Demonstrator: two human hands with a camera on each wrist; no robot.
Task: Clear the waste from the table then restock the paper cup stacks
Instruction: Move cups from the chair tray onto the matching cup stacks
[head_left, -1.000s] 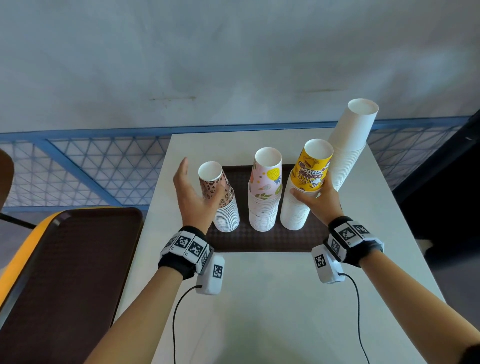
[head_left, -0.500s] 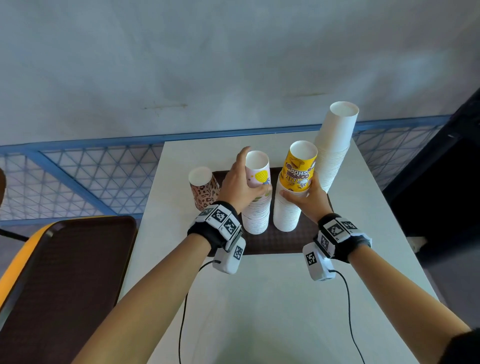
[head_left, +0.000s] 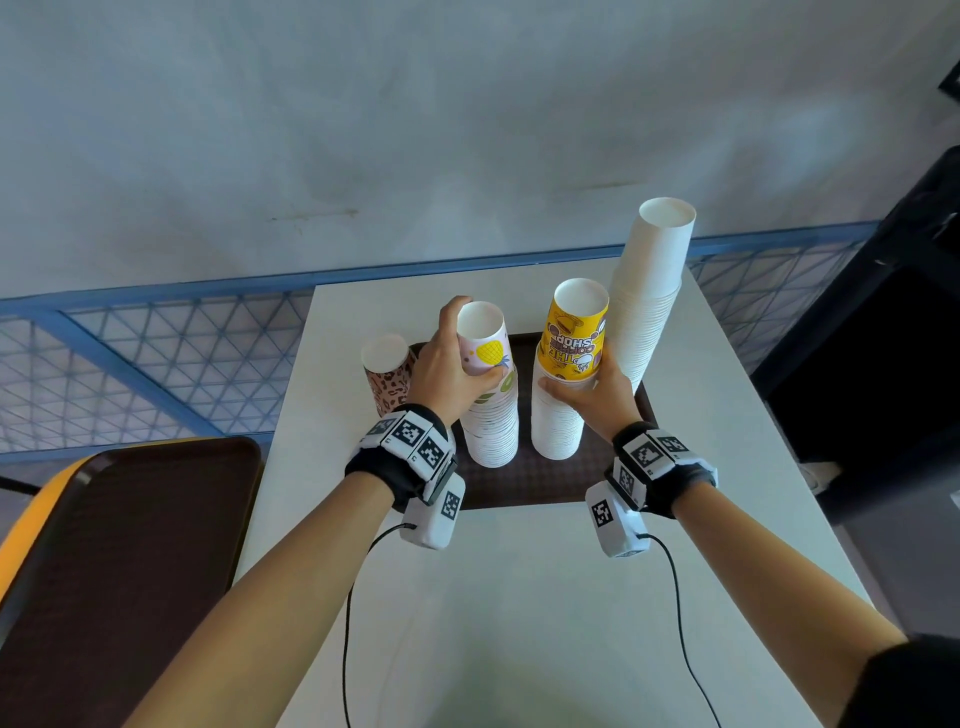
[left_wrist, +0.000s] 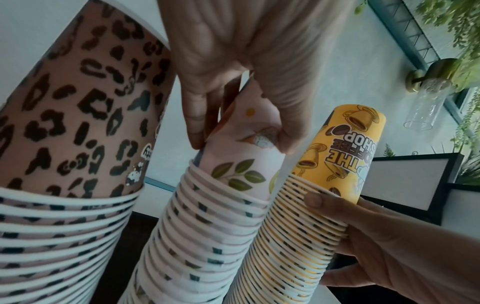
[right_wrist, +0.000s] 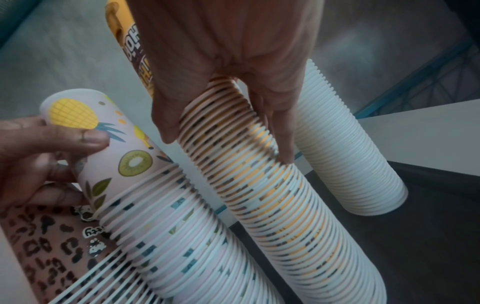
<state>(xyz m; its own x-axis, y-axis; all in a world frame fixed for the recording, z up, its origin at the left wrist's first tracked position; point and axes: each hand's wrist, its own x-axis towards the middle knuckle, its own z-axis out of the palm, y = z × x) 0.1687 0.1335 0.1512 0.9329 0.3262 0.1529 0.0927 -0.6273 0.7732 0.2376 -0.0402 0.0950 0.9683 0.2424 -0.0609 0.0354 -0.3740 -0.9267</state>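
Note:
Four cup stacks stand on a dark tray (head_left: 524, 486) on the white table: leopard-print stack (head_left: 387, 376), fruit-print stack (head_left: 493, 421), yellow coffee-shop stack (head_left: 563, 415) and a tall plain white stack (head_left: 649, 301). My left hand (head_left: 470, 345) grips the top cup of the fruit-print stack, thumb in front and fingers behind. In the left wrist view the left hand (left_wrist: 240, 144) is wrapped round that cup (left_wrist: 233, 174). My right hand (head_left: 574, 376) grips the yellow stack just under its top cup; the right wrist view shows the right hand (right_wrist: 226, 148) round the stacked rims (right_wrist: 272, 205).
A second brown tray (head_left: 130, 545) lies on a yellow seat left of the table (head_left: 519, 623). A blue railing with mesh (head_left: 156, 353) runs behind the table. Dark furniture (head_left: 883, 364) stands close on the right. Sensor cables trail from both wrists.
My left hand moved right from beside the leopard-print stack and took hold of the top fruit-print cup. The right hand stayed on the yellow stack.

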